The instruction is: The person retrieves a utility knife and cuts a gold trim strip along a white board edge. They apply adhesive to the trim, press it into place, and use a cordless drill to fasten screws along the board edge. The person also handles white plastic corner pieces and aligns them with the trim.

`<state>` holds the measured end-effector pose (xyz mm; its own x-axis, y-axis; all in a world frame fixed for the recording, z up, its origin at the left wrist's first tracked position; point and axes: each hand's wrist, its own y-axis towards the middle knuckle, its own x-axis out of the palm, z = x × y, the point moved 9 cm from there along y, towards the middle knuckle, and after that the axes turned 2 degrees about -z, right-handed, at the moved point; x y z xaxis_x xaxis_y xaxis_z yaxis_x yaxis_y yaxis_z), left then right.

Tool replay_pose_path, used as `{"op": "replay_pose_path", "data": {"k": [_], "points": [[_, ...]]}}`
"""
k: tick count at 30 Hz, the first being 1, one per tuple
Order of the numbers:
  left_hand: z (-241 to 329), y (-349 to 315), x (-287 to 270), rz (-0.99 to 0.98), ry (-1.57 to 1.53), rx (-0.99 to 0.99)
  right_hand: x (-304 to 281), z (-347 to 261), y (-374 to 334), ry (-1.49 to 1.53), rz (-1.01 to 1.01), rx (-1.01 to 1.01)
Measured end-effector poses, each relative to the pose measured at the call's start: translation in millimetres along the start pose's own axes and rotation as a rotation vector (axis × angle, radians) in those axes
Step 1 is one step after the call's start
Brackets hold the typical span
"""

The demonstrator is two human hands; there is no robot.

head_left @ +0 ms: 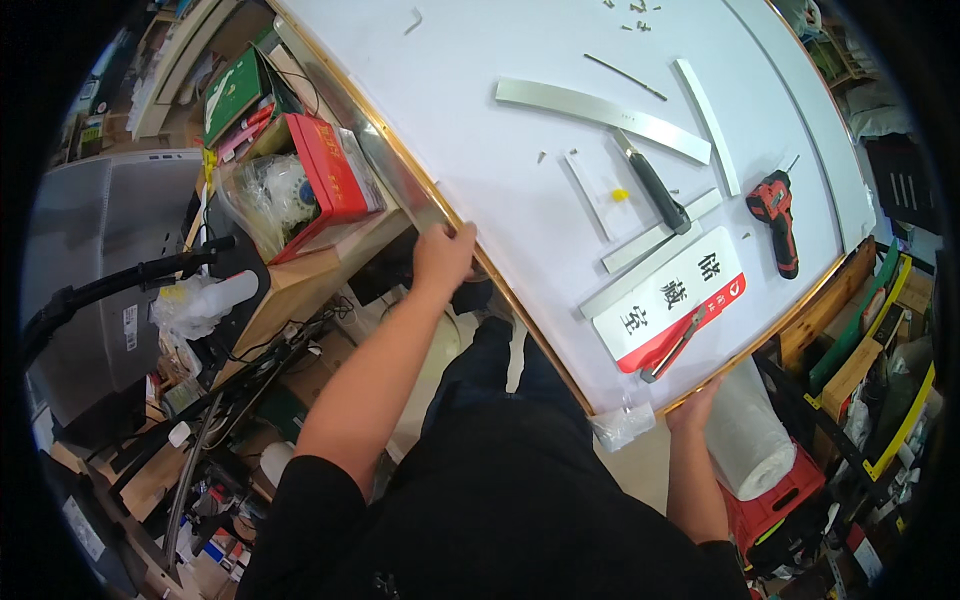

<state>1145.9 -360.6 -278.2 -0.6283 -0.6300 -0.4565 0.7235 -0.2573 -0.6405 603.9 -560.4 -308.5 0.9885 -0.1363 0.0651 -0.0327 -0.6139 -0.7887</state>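
Note:
A large white panel with gold edging [440, 120] spreads out before me. My left hand [445, 258] is closed around its left edge, the thumb on top and the fingers partly hidden below. At the near right edge, my right hand [693, 405] grips the same panel from underneath. Nearest to that hand lies a red and white sign plate [655, 300] with a grey and red utility knife [674, 345] on it. A black-handled knife [655, 185] rests across metal strips, close to a long silver strip [600, 115]. Farther right is a red and black cordless drill [774, 222].
Small screws [640, 25], a thin rod [625, 77] and a hex key [413, 20] lie loose on the panel. A plastic-wrapped corner [623, 425] juts toward me. Left stands a shelf with a red box [330, 180]; right, a plastic roll [750, 440] and crowded racks.

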Motion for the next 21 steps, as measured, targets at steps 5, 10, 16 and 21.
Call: {"op": "replay_pose_path", "data": {"k": [5, 10, 16, 21], "points": [[26.4, 21.8, -8.3, -0.084, 0.183, -0.017, -0.5, -1.2, -0.6, -0.054, 0.035, -0.020], [40.3, 16.8, -5.9, -0.058, 0.291, -0.018, 4.9, -0.2, -3.2, -0.033, 0.013, -0.007], [30.9, 17.1, -7.8, -0.023, 0.246, 0.015, 0.7, -1.3, -3.5, -0.062, 0.031, -0.013], [8.9, 2.1, -4.9, 0.015, 0.055, 0.136, 5.5, -2.8, -8.7, -0.093, 0.000, -0.003]]}}
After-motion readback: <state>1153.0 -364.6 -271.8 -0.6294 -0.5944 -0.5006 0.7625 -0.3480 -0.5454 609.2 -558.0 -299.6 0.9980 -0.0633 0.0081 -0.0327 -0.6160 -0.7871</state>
